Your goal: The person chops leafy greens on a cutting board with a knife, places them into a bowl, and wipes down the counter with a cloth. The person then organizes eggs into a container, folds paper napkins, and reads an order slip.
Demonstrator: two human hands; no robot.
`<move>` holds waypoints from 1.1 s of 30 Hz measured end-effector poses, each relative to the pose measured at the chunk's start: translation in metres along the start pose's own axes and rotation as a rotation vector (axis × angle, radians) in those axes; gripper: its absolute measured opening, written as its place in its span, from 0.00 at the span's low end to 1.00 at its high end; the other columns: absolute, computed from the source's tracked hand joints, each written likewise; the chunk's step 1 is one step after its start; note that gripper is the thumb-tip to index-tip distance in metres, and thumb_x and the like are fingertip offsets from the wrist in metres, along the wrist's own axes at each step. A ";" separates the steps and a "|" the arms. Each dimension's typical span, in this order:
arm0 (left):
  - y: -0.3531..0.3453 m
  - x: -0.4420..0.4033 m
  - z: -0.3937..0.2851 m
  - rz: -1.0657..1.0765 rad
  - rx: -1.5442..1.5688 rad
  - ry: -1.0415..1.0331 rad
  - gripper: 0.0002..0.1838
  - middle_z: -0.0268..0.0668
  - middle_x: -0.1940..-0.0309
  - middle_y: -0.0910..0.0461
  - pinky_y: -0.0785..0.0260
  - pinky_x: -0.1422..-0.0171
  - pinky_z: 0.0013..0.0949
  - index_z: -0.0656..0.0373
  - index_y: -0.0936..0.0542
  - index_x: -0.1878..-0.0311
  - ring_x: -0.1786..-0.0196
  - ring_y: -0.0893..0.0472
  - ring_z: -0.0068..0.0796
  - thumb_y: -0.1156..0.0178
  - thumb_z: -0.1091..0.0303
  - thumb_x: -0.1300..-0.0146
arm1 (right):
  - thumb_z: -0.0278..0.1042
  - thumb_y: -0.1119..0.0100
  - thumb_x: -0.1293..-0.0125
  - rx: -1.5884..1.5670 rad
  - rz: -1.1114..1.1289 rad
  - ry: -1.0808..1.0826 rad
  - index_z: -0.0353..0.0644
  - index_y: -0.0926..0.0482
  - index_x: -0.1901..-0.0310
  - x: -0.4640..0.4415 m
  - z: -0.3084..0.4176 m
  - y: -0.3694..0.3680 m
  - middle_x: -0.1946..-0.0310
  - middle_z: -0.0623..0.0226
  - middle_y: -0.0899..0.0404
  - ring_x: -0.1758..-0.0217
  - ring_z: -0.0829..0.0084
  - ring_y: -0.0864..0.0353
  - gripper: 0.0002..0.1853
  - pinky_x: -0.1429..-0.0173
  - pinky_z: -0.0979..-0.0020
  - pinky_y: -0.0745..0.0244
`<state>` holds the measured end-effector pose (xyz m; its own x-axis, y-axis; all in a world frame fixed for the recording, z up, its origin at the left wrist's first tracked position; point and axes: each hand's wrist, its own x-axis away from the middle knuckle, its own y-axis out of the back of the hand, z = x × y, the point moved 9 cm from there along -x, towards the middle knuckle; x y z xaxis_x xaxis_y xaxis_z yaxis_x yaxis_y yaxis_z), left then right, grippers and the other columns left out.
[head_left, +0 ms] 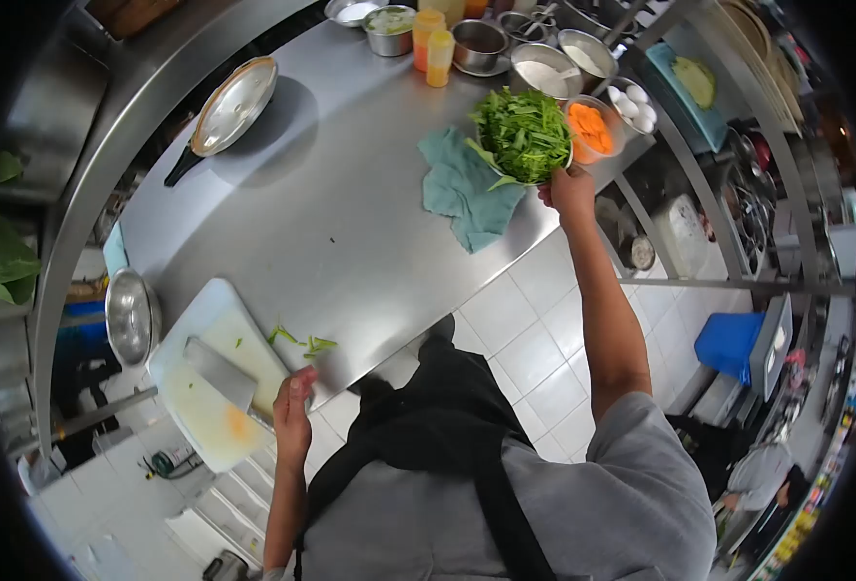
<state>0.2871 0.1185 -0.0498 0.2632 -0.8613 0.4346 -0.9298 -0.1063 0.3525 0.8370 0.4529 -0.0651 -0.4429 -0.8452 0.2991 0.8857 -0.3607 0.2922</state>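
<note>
My right hand [569, 192] grips the rim of a bowl heaped with chopped greens [522, 134], at the table's right side. A green cloth [465, 189] lies beside and partly beneath that bowl. My left hand [293, 407] is by the table's front edge, right of the white cutting board [205, 387], its fingers extended and holding nothing. On the board rests a cleaver [220, 375], its handle end near my left hand. A few green scraps [302, 340] lie on the metal just right of the board.
A lidded pan [237, 107] sits at the back left of the metal table [351, 194]. Carrots [590, 129], eggs [633, 107], sauce bottles [439, 58] and metal bowls [546, 71] line the back right. A steel bowl [131, 317] is left of the board. Another person [757, 474] is at lower right.
</note>
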 end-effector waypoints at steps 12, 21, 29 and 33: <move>0.033 -0.022 -0.020 -0.359 -0.303 -0.141 0.18 0.50 0.37 0.16 0.22 0.32 0.48 0.65 0.16 0.39 0.41 0.13 0.49 0.41 0.61 0.19 | 0.45 0.41 0.20 -0.158 0.198 -0.212 0.41 0.17 0.50 -0.084 -0.094 0.009 0.66 0.61 0.12 0.65 0.69 0.11 0.15 0.63 0.69 0.15; 0.013 -0.055 -0.010 -0.380 -0.694 0.006 0.40 0.58 0.29 0.25 0.17 0.39 0.53 0.66 0.29 0.24 0.41 0.14 0.60 0.28 0.57 0.35 | 0.49 0.43 0.16 0.284 0.225 0.175 0.38 0.18 0.33 0.056 -0.039 0.023 0.57 0.61 0.10 0.66 0.77 0.16 0.24 0.59 0.74 0.18; -0.014 -0.077 -0.008 -0.291 -0.695 0.132 0.32 0.53 0.41 0.22 0.17 0.43 0.54 0.60 0.23 0.35 0.48 0.13 0.56 0.26 0.56 0.39 | 0.35 0.29 0.27 0.698 0.642 0.865 0.33 0.17 0.37 0.190 0.042 -0.158 0.44 0.48 0.18 0.50 0.56 0.14 0.21 0.56 0.65 0.15; -0.019 -0.057 0.006 -0.360 -0.597 0.029 0.27 0.51 0.44 0.18 0.17 0.44 0.54 0.59 0.21 0.34 0.49 0.13 0.55 0.30 0.66 0.36 | 0.34 0.29 0.29 0.748 0.717 0.821 0.36 0.15 0.40 0.178 0.047 -0.201 0.46 0.49 0.16 0.52 0.53 0.12 0.19 0.51 0.57 0.15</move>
<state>0.2882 0.1673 -0.0861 0.5429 -0.8093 0.2240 -0.4853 -0.0847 0.8703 0.5740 0.3931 -0.0281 0.5361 -0.8432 0.0398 0.4797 0.3432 0.8075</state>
